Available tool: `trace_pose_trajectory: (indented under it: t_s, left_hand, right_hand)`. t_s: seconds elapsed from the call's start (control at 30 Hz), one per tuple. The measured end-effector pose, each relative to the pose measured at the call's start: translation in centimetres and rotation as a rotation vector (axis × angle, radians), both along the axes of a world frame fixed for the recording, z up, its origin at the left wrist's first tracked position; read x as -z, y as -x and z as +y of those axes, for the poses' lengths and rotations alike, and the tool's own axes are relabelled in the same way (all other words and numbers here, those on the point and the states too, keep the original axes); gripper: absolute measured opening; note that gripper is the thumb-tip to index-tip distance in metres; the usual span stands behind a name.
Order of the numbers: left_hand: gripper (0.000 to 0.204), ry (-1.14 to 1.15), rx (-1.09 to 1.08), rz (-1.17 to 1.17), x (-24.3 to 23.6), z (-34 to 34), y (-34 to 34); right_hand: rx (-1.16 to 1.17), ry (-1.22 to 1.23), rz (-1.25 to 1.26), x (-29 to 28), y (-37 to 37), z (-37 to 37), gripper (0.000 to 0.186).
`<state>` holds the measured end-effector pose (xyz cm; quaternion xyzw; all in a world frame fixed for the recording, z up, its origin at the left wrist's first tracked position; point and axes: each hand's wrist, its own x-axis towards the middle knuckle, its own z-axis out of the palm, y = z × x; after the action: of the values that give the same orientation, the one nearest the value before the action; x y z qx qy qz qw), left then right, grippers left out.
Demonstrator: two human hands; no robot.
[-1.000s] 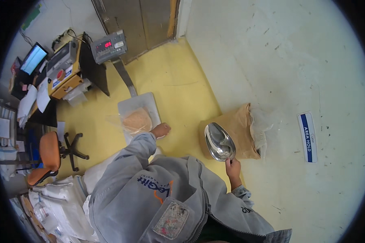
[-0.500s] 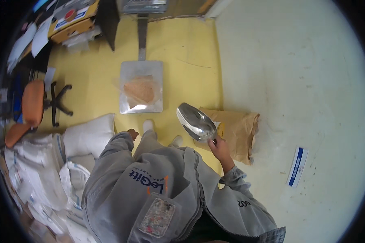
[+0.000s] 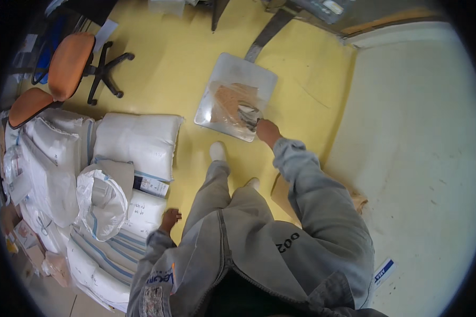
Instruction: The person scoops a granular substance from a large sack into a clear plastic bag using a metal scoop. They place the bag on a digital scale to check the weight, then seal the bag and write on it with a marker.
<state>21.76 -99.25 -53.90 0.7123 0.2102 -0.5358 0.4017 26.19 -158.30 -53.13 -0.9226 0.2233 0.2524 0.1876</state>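
Observation:
My right hand point(image 3: 268, 131) is closed round the handle of a shiny metal scoop point(image 3: 248, 114). The scoop's bowl lies inside a clear plastic bag point(image 3: 236, 124), against the light-brown granular material point(image 3: 228, 103) in it. Beneath the bag is the flat metal platform point(image 3: 206, 117) of a floor scale. My left hand point(image 3: 170, 218) hangs low beside my leg, near the white sacks, its fingers loosely apart and nothing in them.
White sacks point(image 3: 137, 140) are stacked on the left, with an open-mouthed white sack point(image 3: 101, 203) among them. An orange office chair point(image 3: 71, 66) stands beyond. A brown paper sack point(image 3: 283, 198) is partly hidden behind my right arm, near the pale wall point(image 3: 407, 132).
My right hand has carried the scoop from beside the paper sack forward into the plastic bag on the scale. My left hand stays low at my side. The view has turned.

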Motion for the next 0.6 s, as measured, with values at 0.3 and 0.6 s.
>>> trace_pose_trajectory:
  t_s: [0.3,0.6]
  left_hand:
    - [0.031,0.102,0.742,-0.483,-2.6,12.8,13.1]
    - [0.028,-0.098,-0.114,0.227,-1.7,6.2,6.2]
  right_hand:
    - [-0.103,-0.108,0.101,19.1,-6.2,-1.2,0.024]
    - [0.277,-0.426,-0.412,13.7,-0.6,-1.3,0.029]
